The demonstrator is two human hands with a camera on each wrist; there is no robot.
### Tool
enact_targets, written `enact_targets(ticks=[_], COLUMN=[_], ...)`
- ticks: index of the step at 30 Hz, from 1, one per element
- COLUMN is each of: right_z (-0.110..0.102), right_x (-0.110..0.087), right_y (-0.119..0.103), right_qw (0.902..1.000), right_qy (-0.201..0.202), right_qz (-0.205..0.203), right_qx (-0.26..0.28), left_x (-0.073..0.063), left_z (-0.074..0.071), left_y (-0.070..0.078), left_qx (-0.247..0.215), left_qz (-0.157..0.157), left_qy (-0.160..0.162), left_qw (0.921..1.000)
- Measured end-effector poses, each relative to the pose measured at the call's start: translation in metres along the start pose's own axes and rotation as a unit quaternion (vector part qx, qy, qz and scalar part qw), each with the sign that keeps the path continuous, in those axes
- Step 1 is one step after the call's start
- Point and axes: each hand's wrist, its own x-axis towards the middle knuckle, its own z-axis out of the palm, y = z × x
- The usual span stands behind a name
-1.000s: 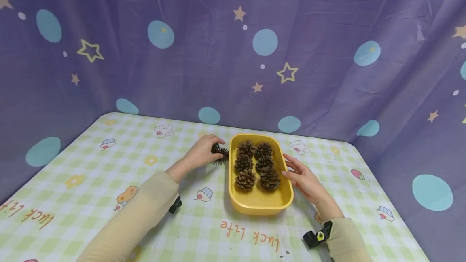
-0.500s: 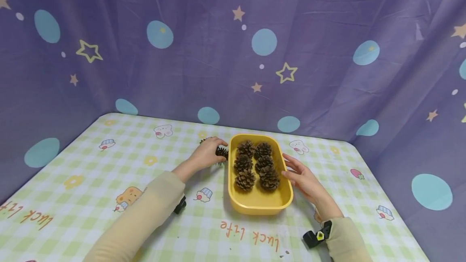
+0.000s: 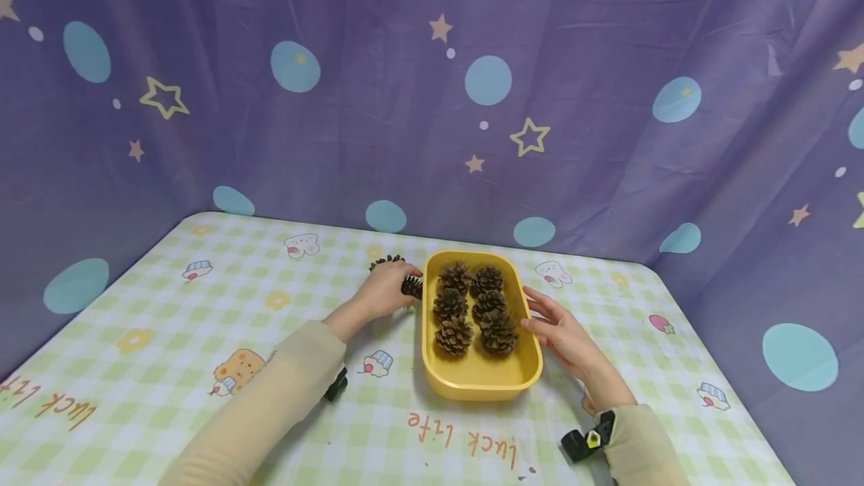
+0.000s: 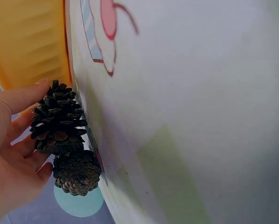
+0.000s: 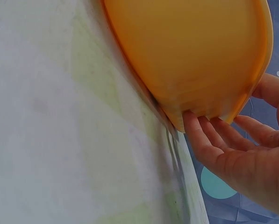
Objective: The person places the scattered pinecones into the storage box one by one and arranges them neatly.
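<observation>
A yellow box point(image 3: 482, 388) stands on the table with several pine cones point(image 3: 454, 336) in two rows, its near end bare. At its left side my left hand point(image 3: 381, 289) grips a pine cone point(image 3: 412, 287) between thumb and fingers. In the left wrist view the held pine cone point(image 4: 60, 121) has my thumb at its top and my fingers behind it. A second loose pine cone point(image 4: 77, 172) lies right beside it, partly hidden behind my hand in the head view. My right hand point(image 3: 565, 332) rests against the box's right wall, fingers extended and thumb at the rim.
A checked tablecloth point(image 3: 364, 433) with printed cartoons covers the table. Small dark specks point(image 3: 532, 469) lie near the front. Purple curtains point(image 3: 405, 96) rise behind the table and at both sides. A black camera band point(image 3: 586, 442) sits on my right wrist.
My left hand has shifted slightly right and closed in on the pine cone beside the box, and the second loose cone has come into sight behind it. Right hand and box stay put.
</observation>
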Motion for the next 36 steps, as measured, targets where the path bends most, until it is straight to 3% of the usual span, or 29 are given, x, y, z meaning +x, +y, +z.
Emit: enact_targets(ticks=[27, 36], right_z=[0.0, 0.0], right_x=[0.0, 0.0], right_y=[0.0, 0.0], right_qw=[0.9999, 0.9999], right_qy=[-0.011, -0.008], right_qz=[-0.007, -0.005], right_qx=[0.01, 0.01], left_x=[-0.008, -0.014], left_z=[-0.007, -0.011], left_y=[0.001, 0.004], left_qx=[-0.002, -0.054], left_qz=[0.004, -0.028], left_qy=[0.026, 0.04], left_qw=[0.9997, 0.9973])
